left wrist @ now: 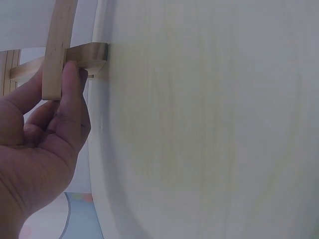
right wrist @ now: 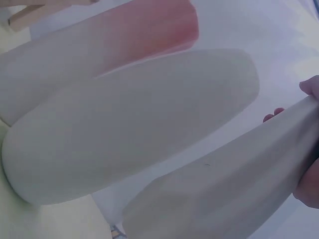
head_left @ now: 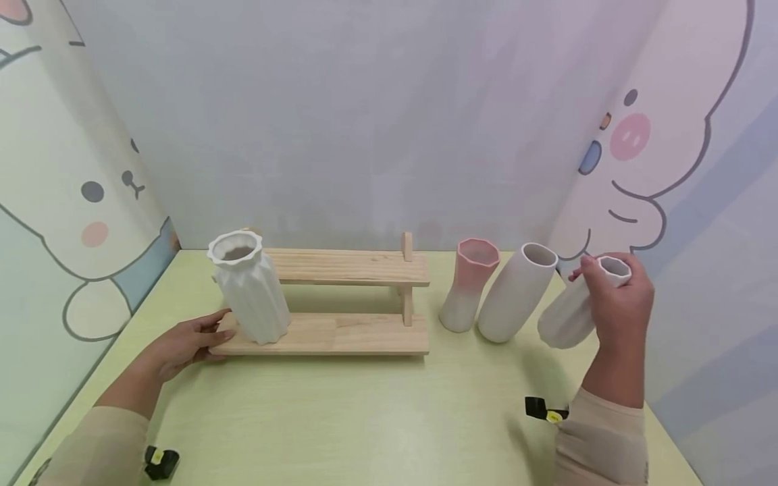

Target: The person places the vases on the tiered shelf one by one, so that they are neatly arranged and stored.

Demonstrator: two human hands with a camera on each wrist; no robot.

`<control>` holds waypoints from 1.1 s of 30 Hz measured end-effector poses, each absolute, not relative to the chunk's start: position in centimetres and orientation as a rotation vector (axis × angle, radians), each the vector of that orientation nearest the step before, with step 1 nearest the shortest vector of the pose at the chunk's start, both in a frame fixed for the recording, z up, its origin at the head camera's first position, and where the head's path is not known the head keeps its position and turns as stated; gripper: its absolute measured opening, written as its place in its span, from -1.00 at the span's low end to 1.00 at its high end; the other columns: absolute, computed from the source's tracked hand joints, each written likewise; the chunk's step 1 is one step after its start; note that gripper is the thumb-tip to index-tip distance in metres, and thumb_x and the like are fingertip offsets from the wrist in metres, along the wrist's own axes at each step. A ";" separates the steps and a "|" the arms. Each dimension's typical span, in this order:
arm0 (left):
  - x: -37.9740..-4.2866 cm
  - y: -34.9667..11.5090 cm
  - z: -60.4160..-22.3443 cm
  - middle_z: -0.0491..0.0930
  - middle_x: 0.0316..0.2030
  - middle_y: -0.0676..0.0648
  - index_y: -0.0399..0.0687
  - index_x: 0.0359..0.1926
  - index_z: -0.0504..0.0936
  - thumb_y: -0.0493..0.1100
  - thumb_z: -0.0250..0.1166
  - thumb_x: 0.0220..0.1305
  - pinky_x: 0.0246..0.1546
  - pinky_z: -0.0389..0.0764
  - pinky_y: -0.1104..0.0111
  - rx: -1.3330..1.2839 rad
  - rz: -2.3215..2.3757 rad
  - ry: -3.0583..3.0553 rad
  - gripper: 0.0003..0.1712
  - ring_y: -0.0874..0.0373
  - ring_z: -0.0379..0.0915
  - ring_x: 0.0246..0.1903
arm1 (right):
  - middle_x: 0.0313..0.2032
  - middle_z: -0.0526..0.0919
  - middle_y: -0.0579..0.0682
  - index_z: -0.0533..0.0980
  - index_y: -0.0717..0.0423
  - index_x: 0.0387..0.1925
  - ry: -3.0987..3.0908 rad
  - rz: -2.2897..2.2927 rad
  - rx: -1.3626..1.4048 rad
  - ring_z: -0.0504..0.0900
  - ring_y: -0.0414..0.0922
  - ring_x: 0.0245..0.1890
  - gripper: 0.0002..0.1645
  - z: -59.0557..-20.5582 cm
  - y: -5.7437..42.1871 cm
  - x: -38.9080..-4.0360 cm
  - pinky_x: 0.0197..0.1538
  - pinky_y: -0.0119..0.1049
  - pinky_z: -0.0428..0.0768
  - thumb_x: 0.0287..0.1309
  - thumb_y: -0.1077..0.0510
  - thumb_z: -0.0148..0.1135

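My left hand point(head_left: 193, 343) pinches the left end of the lower board of a two-tier wooden shelf point(head_left: 358, 335), thumb on top and fingers beneath. On that board, at its left end, stands a white pleated vase point(head_left: 255, 297) with a scalloped rim. At the right, my right hand point(head_left: 621, 300) grips a white faceted vase point(head_left: 565, 320) around its neck; it leans, and a shadow lies on the table below it. Left of it stand a smooth white vase point(head_left: 513, 297) and a pink-and-white vase point(head_left: 464, 290). In the right wrist view the held vase point(right wrist: 214, 184) is apart from the smooth one.
The pale green table point(head_left: 365, 412) runs back to a plain light curtain point(head_left: 365, 135). Cartoon-printed side panels point(head_left: 687, 169) flank it on both sides. The shelf's upper board point(head_left: 346, 266) sits behind and above the lower one.
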State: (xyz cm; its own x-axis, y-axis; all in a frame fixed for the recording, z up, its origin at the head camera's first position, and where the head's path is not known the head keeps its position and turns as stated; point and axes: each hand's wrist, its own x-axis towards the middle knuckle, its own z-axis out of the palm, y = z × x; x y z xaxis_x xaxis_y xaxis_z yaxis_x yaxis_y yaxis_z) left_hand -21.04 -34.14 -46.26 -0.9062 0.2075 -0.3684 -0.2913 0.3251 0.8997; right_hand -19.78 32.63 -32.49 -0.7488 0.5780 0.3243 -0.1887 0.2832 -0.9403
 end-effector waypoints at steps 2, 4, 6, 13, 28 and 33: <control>-21.0 -34.1 -46.2 -0.09 0.45 -0.42 -0.12 0.56 -0.18 0.04 0.26 0.36 -0.01 0.70 0.29 -0.077 1.611 2.179 0.01 0.31 0.50 -0.10 | -0.48 0.70 -0.11 0.55 0.06 -0.25 -1.915 1.539 -0.347 0.65 -0.19 -0.35 -0.74 -32.0 32.3 -19.2 -0.26 -0.40 0.50 0.10 0.06 0.44; -21.0 -34.0 -46.2 -0.08 0.45 -0.42 -0.12 0.55 -0.18 0.04 0.27 0.36 -0.01 0.70 0.29 -0.079 1.610 2.179 0.02 0.31 0.51 -0.10 | -0.48 0.70 -0.10 0.56 0.08 -0.25 -1.913 1.557 -0.336 0.65 -0.18 -0.34 -0.75 -31.5 32.1 -18.7 -0.27 -0.40 0.50 0.10 0.08 0.45; -21.0 -34.0 -46.1 -0.07 0.45 -0.43 -0.12 0.55 -0.18 0.04 0.27 0.35 -0.01 0.70 0.28 -0.084 1.612 2.176 0.02 0.30 0.51 -0.10 | -0.49 0.70 -0.06 0.57 0.11 -0.25 -1.896 1.583 -0.310 0.65 -0.16 -0.35 -0.74 -31.1 31.9 -18.2 -0.29 -0.42 0.52 0.09 0.11 0.46; -21.0 -34.1 -46.3 0.02 0.40 -0.42 -0.11 0.55 -0.18 0.04 0.27 0.35 -0.01 0.70 0.28 -0.097 1.616 2.177 0.02 0.29 0.52 -0.10 | -0.54 0.69 0.05 0.55 0.24 -0.30 -1.807 1.697 -0.146 0.67 -0.11 -0.46 -0.74 -30.5 30.6 -17.4 -0.34 -0.43 0.60 0.05 0.22 0.47; -21.0 -34.1 -46.2 -0.35 0.48 -0.49 -0.10 0.56 -0.21 0.02 0.28 0.35 -0.02 0.70 0.28 -0.090 1.614 2.167 0.04 0.27 0.52 -0.12 | -0.50 0.70 0.01 0.49 0.19 -0.32 -1.998 1.668 0.103 0.64 -0.09 -0.35 -0.82 -30.7 27.3 -17.4 -0.36 -0.38 0.57 0.17 0.21 0.35; -20.9 -34.1 -46.2 -0.20 0.45 -0.48 -0.11 0.55 -0.20 0.01 0.27 0.36 -0.02 0.70 0.29 -0.087 1.619 2.166 0.02 0.27 0.52 -0.12 | -0.52 0.67 0.02 0.47 0.19 -0.35 -2.027 1.693 0.207 0.66 -0.12 -0.38 -0.83 -30.9 26.4 -17.7 -0.38 -0.38 0.59 0.18 0.24 0.33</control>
State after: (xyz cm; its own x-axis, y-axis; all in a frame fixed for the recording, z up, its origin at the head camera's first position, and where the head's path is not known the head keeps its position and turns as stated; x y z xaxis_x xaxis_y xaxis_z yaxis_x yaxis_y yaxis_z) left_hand -20.92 -34.07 -46.16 -0.9044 0.2040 -0.3747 -0.3017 0.3154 0.8997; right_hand -17.65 26.38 -30.91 -0.8699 0.1897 0.4553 -0.4142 0.2203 -0.8831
